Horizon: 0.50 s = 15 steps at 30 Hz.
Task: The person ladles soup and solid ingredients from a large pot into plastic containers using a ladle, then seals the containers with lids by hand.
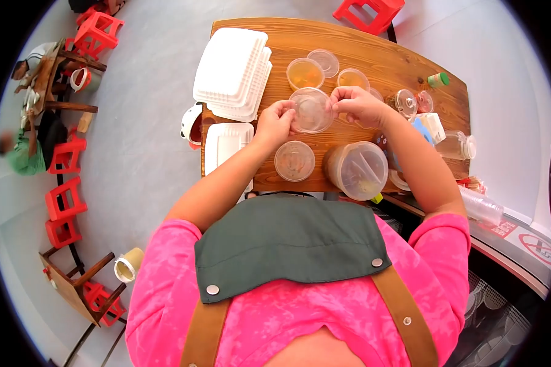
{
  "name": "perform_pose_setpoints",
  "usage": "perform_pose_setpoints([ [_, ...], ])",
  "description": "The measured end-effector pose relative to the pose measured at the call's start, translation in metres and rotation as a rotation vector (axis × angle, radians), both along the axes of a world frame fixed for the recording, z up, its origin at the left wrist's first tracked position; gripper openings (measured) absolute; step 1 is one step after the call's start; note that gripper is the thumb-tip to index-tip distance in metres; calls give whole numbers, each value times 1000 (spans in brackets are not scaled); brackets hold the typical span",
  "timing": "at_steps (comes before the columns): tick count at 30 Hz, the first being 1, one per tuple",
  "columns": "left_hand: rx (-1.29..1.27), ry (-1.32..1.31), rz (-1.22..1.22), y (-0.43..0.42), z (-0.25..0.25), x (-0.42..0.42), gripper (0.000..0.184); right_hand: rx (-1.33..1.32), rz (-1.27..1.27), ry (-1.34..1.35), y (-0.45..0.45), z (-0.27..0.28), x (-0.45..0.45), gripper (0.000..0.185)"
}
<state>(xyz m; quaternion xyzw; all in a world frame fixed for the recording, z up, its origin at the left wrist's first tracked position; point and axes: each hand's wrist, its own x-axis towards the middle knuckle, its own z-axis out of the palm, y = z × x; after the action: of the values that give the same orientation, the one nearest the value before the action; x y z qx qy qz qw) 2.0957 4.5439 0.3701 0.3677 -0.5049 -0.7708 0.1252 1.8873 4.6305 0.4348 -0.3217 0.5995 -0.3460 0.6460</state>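
Note:
Both my hands hold a round clear plastic lid or shallow container (pixel 312 111) above the wooden table (pixel 300 37). My left hand (pixel 279 124) pinches its left edge; my right hand (pixel 356 106) has fingers closed at its right edge. Behind it stand two clear tubs with orange-yellow contents, one (pixel 305 74) at the left and one (pixel 353 78) at the right, with a clear lid (pixel 324 62) near them. Nearer to me are another round clear container (pixel 294 161) and a large clear tub with a lid (pixel 362 171).
White foam boxes (pixel 229 64) are stacked on the table's left side, with another (pixel 225 144) nearer. Jars (pixel 404 103), a green-capped bottle (pixel 438 79) and stacked cups (pixel 480 205) lie rightward. Red stools (pixel 67 153) and seated people (pixel 27 153) are far left.

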Motion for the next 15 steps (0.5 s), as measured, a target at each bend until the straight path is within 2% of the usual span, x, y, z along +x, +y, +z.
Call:
perform_pose_setpoints([
  [1, -88, -72, -8, -3, -6, -1, 31, -1, -2, -2, 1, -8, 0, 11],
  [3, -176, -145, -17, -5, -18, -3, 30, 183, -105, -5, 2, -22, 0, 12],
  [4, -316, -194, -21, -4, -20, -6, 28, 181, -107, -6, 1, -29, 1, 12],
  [5, -456, -243, -25, -4, -22, -9, 27, 238, -135, 71, 0, -37, 4, 13],
  [6, -457, -244, -27, -3, -24, -10, 27, 296, -163, 147, -1, -44, 6, 14],
  [8, -920, -340, -65, 0, -24, -12, 30, 303, -175, 153, -5, -56, 8, 15],
  [13, -904, -333, -13, -4, -36, -13, 31, 248, -137, 411, -17, -67, 13, 15],
  [15, -895, -320, -11, -4, -40, -12, 31, 248, -112, 417, -18, -71, 16, 16],
])
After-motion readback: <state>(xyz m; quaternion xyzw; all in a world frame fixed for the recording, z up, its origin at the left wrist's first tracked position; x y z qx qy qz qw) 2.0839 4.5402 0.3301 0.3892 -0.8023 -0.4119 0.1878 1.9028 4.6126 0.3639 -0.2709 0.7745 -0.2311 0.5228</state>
